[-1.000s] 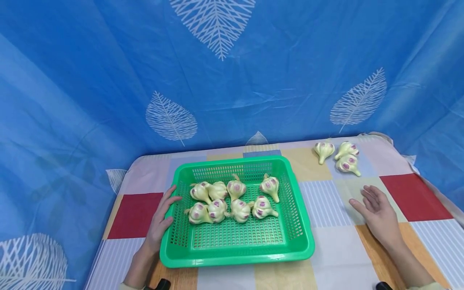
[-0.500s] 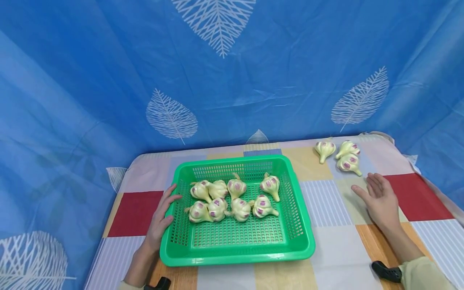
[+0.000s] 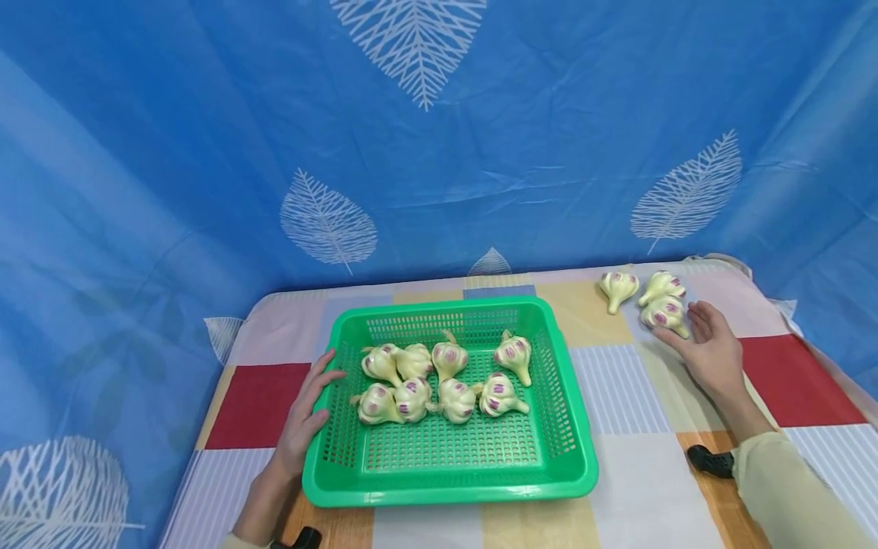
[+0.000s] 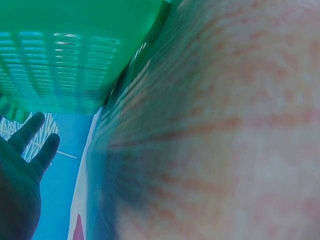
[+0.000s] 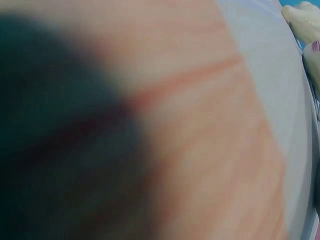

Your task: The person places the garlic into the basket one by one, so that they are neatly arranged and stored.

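Note:
A green plastic basket (image 3: 449,494) holds several garlic bulbs (image 3: 449,357) with purple streaks. Against its left side my left hand (image 3: 302,423) rests, fingers spread and fingertips at the rim. In the left wrist view, the fingers (image 4: 46,150) of that hand extend beside the basket's slotted wall (image 4: 65,65). At the back right, my right hand (image 3: 713,354) has its thumb and fingers on either side of the nearest garlic bulb (image 3: 664,313); firm contact cannot be made out. Two more bulbs lie by it, one touching behind (image 3: 661,286) and one apart to the left (image 3: 619,287).
A patchwork-patterned cloth (image 3: 631,473) covers the table. Blue curtains with white leaf prints (image 3: 439,191) hang behind and at both sides. Dark wrist straps show at both sleeves (image 3: 789,488). Close surfaces fill most of both wrist views.
My right hand has moved forward and slightly left, from over the cloth to the nearest loose garlic bulb. The left hand and the basket stay in place.

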`<state>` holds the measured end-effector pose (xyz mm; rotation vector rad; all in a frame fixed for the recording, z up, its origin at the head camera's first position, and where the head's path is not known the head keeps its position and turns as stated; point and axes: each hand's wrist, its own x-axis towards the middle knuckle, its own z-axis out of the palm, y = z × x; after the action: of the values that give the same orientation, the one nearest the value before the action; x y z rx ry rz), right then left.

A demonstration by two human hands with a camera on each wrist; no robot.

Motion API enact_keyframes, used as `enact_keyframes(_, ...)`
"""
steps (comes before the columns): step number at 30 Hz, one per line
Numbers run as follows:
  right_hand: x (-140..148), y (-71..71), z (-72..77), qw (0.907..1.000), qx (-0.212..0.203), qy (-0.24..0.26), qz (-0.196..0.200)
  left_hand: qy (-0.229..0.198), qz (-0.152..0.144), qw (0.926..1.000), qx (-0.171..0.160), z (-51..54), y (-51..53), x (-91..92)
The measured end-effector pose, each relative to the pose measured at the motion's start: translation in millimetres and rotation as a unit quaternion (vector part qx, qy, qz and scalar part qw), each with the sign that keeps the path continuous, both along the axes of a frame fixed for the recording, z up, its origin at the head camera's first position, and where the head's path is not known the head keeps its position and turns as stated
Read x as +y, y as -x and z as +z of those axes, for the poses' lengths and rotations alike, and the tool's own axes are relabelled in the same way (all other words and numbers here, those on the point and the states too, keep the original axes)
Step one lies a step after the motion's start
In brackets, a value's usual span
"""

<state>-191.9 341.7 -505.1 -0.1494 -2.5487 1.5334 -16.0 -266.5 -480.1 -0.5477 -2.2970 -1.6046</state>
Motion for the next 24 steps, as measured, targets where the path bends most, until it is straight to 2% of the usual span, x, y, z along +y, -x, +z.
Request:
enact_keyframes(6,-2,15.4,-1.1,0.9996,-0.017,-0.020,0.010,0.001,0.001,0.9999,-0.013,-2.3,-0.6,-0.6)
enact_keyframes(12,-5,24.2,-2.0,0.9992,-0.020,-0.033,0.000,-0.006,0.005,0.9998,-0.017,-4.1,-1.7,-1.5)
enact_keyframes(18,-7,25.3,1.9,0.9976,-0.036,-0.058,-0.012,-0.010,0.005,0.9997,-0.020,-2.7,-1.8,-1.4)
enact_keyframes(24,-2,19.7,1.3,0.9971,-0.051,-0.056,-0.011,-0.007,0.001,0.9998,-0.019,-2.5,-1.5,-0.7)
